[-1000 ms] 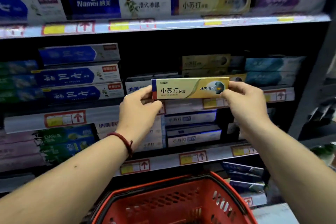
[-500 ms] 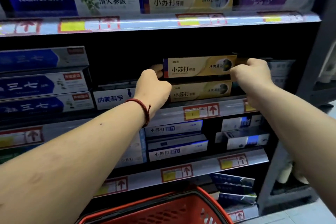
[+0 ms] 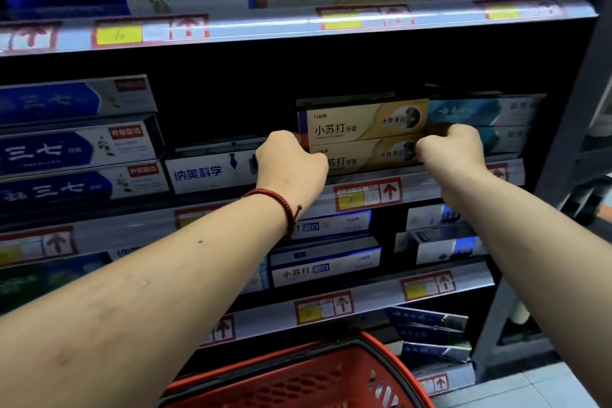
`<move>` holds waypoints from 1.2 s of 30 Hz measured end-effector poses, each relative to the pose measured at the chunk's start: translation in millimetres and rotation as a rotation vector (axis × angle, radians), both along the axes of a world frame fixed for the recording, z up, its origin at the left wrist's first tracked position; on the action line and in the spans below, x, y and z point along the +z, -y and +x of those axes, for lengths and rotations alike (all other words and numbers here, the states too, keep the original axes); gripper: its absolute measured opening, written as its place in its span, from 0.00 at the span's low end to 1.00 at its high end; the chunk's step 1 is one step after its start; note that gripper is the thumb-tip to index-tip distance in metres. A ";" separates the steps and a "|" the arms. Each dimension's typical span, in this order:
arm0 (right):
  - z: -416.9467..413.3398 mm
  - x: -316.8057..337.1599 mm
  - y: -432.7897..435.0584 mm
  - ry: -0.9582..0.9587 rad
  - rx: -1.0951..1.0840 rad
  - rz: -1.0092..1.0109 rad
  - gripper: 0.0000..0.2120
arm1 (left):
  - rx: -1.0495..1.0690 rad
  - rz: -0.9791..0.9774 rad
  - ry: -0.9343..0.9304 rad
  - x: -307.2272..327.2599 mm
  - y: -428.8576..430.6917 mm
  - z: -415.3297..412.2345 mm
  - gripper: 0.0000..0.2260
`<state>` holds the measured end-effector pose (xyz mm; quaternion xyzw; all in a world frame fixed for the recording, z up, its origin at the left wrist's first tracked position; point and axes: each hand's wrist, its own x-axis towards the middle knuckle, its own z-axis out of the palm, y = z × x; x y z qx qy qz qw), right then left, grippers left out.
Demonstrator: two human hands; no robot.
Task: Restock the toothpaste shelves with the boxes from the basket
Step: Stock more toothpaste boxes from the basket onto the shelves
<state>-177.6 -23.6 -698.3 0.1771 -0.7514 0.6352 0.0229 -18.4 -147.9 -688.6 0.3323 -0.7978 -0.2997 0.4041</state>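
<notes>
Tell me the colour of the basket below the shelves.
Red: the plastic mesh basket shows best in the head view.

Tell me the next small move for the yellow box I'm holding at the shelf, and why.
Probably release it and draw both hands back toward the basket. The top yellow box already lies flat on the matching lower yellow box, fronts roughly flush, with the left hand and right hand gripping its ends.

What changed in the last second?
The yellow box went from mid-air, out front, back onto the shelf, and now sits on the matching box. The left hand and right hand still grip its ends. The red basket stays below.
</notes>
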 end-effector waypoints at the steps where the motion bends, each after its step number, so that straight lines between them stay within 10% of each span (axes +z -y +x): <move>1: -0.6 0.6 -0.4 0.009 -0.003 -0.002 0.14 | -0.005 0.030 -0.006 -1.1 -0.6 -1.6 0.06; 9: -0.5 5.6 -4.1 -0.019 -0.031 0.082 0.04 | -0.046 0.060 0.024 -1.4 -0.1 5.7 0.08; 19: 98.9 -5.8 -18.7 -0.385 0.113 0.377 0.28 | -0.200 -0.255 0.313 -13.2 -5.8 85.9 0.28; 36: 225.0 -131.9 -57.8 -0.528 0.456 0.797 0.35 | -0.276 -0.250 0.644 -159.9 -37.8 197.7 0.33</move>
